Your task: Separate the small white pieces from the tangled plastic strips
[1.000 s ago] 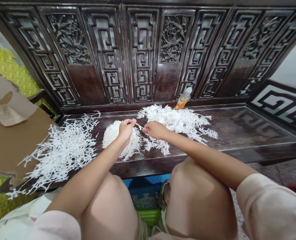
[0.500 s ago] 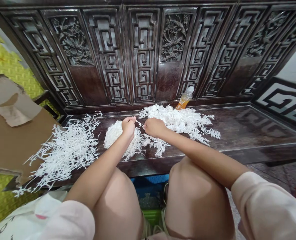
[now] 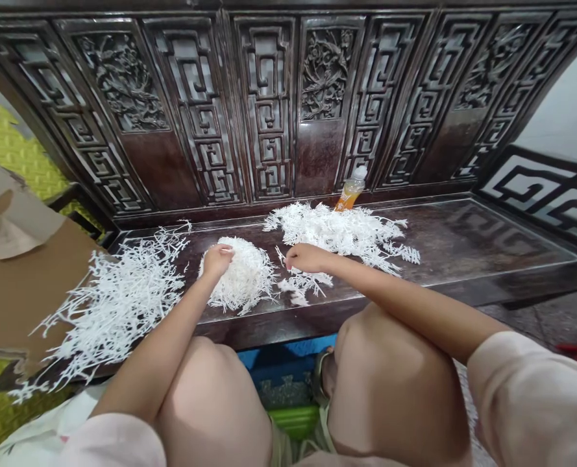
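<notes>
From here I can make out no words, the marks on the bottle (image 3: 350,191) and the white cloth (image 3: 39,425) being too blurred.

The left hand (image 3: 217,261) has pulled away from the right hand (image 3: 307,258).

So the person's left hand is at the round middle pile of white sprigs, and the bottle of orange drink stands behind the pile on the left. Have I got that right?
Not quite: the head view shows the bottle behind the right-hand pile. The left hand is indeed at the round middle pile.
</notes>
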Demonstrator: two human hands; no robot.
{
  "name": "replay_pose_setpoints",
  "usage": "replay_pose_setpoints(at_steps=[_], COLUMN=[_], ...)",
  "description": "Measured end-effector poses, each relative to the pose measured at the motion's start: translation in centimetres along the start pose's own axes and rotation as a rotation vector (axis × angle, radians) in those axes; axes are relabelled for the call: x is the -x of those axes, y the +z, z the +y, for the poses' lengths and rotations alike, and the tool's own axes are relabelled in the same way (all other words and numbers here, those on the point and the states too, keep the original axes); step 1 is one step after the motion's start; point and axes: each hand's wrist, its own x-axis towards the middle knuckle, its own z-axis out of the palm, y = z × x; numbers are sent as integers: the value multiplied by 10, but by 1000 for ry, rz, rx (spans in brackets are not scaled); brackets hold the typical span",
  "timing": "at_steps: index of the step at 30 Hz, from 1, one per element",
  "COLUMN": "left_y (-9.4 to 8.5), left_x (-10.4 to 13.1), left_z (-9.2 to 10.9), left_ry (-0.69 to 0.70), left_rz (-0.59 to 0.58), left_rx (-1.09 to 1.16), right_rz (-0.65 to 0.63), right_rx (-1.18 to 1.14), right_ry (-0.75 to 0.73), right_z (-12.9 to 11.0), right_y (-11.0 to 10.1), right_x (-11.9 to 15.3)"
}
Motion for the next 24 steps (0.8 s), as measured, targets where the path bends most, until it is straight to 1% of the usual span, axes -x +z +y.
replay_pose_setpoints(at_steps=[2,4,8,9,10,12,14,16,17,19,21,22,24], left_y=[5,4,-6,-7,-7,-3,4,13,17,24,30,31,32], left_x=[3,6,11,14,17,27,43,61,69,83,89,90,88], left_z=[1,2,9,13,19,34,52,70,77,86,89,89,89], left_ry=[27,64,197,236,279,384,482,540,542,517,453,398,242], left_rz=[-13,14,100,111,101,15,-147,-304,-350,-419,-455,-462,-475], left_rx=[-75,-174,-551,-610,-620,-542,-389,-243,-174,-39,115,198,345], right_rz=[-15,36,153,177,198,239,286,351,384,426,433,425,393], right_rx=[-144,-256,-436,-470,-501,-557,-605,-651,-674,-719,-753,-765,-783], right_ry=[-29,-34,-37,-41,-44,-47,-54,-88,-118,-177,-214,-222,-220], right_z=[0,-1,0,0,0,-1,-3,-5,-6,-7,-8,-7,-7], right_y=[1,1,-1,-1,-2,-3,-4,-6,-6,-8,-9,-9,-9], right_x=[-3,-5,-10,-11,-12,-13,-13,-13,-13,-14,-15,-15,-15])
